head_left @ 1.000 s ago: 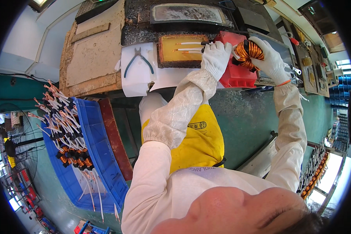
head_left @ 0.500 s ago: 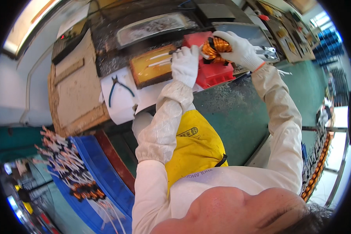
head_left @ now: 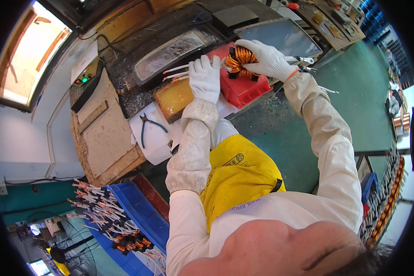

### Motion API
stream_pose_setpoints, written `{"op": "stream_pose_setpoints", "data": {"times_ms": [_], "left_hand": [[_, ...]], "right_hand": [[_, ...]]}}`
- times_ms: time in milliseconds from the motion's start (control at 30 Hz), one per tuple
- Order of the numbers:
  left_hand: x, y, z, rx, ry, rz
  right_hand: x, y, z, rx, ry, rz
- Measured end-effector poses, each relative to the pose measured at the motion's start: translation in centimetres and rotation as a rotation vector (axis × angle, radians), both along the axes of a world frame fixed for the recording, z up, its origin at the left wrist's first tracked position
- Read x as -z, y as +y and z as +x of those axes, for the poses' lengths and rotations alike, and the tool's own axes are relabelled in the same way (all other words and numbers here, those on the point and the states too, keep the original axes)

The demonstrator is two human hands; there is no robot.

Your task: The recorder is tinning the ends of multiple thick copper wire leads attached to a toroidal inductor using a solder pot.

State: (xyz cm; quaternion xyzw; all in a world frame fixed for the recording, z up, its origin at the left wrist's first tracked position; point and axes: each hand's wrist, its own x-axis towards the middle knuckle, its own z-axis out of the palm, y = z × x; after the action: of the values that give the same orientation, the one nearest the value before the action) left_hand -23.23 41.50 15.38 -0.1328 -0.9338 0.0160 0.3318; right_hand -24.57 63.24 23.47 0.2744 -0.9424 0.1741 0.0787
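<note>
Gripping: white-gloved right hand (head_left: 267, 60), round an orange copper-wire ring coil (head_left: 240, 61) over red plastic block (head_left: 244, 91), near edge of tabletop (head_left: 126, 79); white-gloved left hand (head_left: 204, 79), closed over white leads (head_left: 175, 69). Coil probably heavy, stiff; best held by rim.

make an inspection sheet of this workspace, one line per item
surface: dark workbench, stained and speckled
job's things: copper-wound toroidal coil with white leads, above the red plastic bin; contact unclear
clutter: teal-handled cutting pliers on white paper; amber slab nearby
left hand: gloved, gripping the white leads
right hand: gloved, gripping the coil
cables: black cable near the control box, its indicators lit
surroundings: blue crate with more copper coils; fan; green floor
</note>
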Motion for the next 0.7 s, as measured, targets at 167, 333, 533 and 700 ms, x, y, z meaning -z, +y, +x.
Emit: {"op": "stream_pose_setpoints", "data": {"times_ms": [167,333,533,700], "left_hand": [[0.5,0.8,3.9,0.049,-0.237,0.356],[2.4,0.2,3.1,0.197,-0.644,1.43],[2.9,1.3,-0.5,0.595,-0.872,2.482],[3.2,2.3,-3.5,0.881,-0.892,2.695]], "right_hand": [[-0.2,0.1,0.7,0.066,-0.031,-0.052],[0.0,-0.9,0.3,0.06,-0.007,-0.136],[0.7,-1.8,0.0,0.115,0.047,-0.132],[1.4,-2.3,-0.5,0.259,0.083,-0.114]]}}
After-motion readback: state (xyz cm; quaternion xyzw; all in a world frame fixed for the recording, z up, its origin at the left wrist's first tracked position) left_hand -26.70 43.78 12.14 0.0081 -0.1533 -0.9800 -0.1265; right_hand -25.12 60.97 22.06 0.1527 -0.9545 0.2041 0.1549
